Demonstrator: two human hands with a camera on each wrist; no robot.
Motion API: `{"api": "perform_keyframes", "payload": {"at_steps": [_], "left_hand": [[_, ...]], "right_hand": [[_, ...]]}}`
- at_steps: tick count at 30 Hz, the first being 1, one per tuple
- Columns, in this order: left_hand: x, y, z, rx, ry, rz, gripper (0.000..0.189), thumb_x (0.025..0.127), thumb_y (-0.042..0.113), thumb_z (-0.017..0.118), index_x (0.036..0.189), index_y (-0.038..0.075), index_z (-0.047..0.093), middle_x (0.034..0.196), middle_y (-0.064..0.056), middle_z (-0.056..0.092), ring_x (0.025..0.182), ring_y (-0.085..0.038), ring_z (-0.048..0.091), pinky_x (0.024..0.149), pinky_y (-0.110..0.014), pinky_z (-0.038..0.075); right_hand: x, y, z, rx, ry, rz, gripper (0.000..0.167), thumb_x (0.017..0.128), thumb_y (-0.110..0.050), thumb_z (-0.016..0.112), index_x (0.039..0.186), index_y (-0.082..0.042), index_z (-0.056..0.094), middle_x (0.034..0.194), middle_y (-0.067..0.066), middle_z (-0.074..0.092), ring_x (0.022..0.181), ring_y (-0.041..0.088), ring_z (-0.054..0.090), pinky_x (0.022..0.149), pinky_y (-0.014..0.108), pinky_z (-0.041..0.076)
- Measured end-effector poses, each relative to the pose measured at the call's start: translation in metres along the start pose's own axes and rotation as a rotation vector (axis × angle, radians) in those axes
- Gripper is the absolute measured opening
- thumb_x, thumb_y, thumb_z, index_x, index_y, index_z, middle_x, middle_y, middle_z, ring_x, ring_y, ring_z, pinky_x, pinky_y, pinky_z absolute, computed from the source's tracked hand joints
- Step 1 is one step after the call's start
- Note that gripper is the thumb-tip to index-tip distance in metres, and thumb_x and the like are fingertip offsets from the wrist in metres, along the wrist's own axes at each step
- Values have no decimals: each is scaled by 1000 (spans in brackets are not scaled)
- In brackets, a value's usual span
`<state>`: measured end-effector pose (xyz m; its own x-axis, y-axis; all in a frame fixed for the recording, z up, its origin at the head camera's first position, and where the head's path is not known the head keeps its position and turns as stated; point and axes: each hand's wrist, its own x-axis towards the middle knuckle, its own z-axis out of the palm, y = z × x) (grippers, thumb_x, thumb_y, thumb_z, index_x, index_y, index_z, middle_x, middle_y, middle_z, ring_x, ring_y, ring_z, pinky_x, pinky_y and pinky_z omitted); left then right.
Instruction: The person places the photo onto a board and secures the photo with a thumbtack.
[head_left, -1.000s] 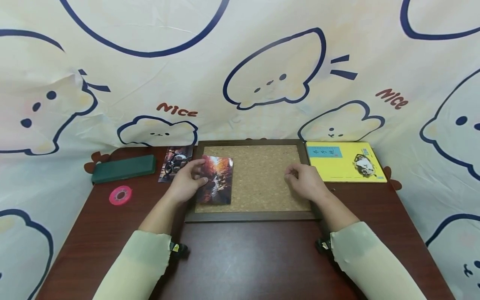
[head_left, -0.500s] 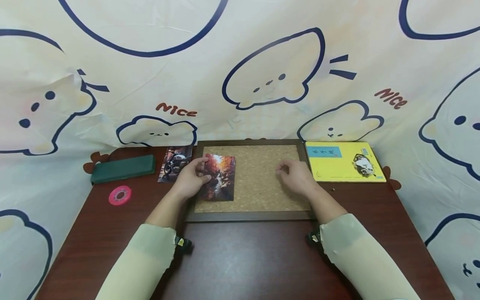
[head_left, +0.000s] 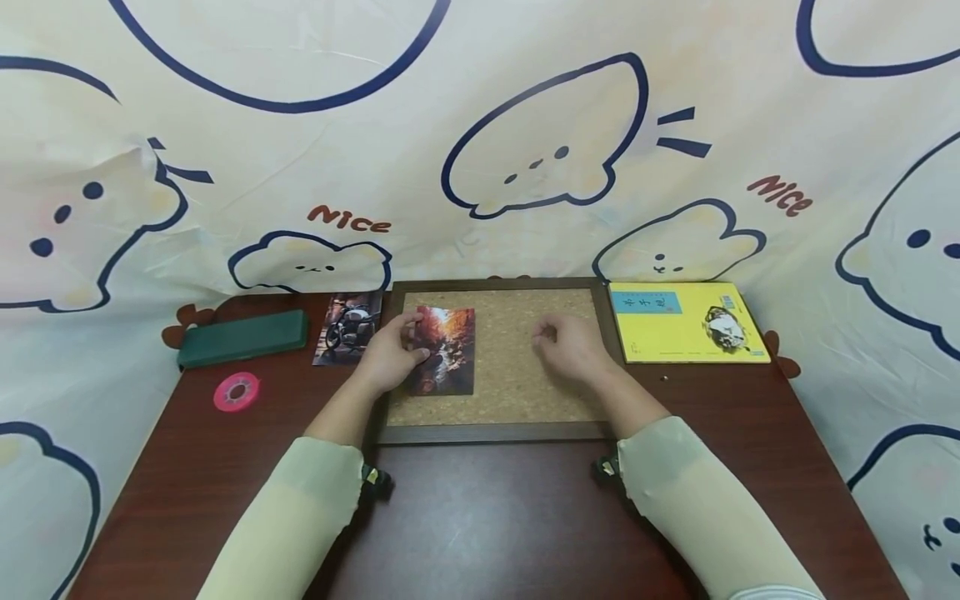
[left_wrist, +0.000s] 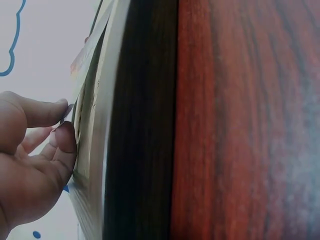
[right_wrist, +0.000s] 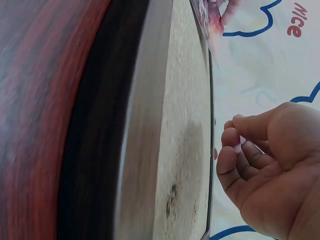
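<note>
"Orange-and-dark and glossy-looking, that photo [head_left: 453, 354]; where is it?"

"Over the cork board [head_left: 525, 402], at about nine o'clock from the board's middle. The left wrist view shows it tilted up off the cork, though I can't tell whether any edge touches."

"And the grip?"

"The left hand [head_left: 388, 355] pinches it between thumb and fingers at the photo's own nine o'clock edge. The right hand [head_left: 574, 348] is over the board towards three o'clock, apart from the photo, fingers curled and thumb pressed in; a small pale thing [right_wrist: 239, 145] shows between them, too small to name."

"How should the photo handle?"

"Almost weightless, I'd say, springy rather than stiff. That face probably slides a little and takes fingerprints, and a hard pinch could crease it."

"Edges only, then?"

"Yes, a light hold at nine o'clock, perhaps with support at three so the free side doesn't droop. The other photo [head_left: 347, 327], lying just beside the board between nine and ten, looks like similar stuff."
</note>
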<state>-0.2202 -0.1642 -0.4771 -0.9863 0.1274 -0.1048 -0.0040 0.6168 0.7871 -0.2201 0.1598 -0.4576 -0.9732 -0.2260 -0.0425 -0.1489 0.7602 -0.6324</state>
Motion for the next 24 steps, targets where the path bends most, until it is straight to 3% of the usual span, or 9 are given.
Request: {"api": "perform_keyframes", "payload": {"at_steps": [7, 11, 24], "left_hand": [[6, 2, 5, 78, 5, 13, 66, 91, 6, 74, 151, 9, 49, 119, -17, 64, 101, -31, 60, 85, -45, 49], [7, 3, 7, 131, 3, 10, 65, 92, 8, 75, 152, 9, 49, 122, -16, 64, 101, -30, 60, 86, -46, 50], [7, 4, 10, 230, -27, 16, 64, 95, 12, 73, 153, 5, 47, 124, -20, 59, 102, -32, 58, 85, -49, 49]], "right_hand": [[7, -12, 5, -20, -12, 7, 12, 101, -20, 64, 107, -14, 72, 98, 2, 69, 95, 22, 64, 85, 41, 54], [12, -18, 8, -22, -18, -1, 10, 102, -21, 63, 106, -16, 71, 96, 0, 69, 93, 20, 64, 82, 39, 54], [24, -37, 22, 97, -71, 8, 12, 99, -12, 61, 106, -11, 70, 95, 3, 68, 91, 21, 64, 84, 39, 55]]}}
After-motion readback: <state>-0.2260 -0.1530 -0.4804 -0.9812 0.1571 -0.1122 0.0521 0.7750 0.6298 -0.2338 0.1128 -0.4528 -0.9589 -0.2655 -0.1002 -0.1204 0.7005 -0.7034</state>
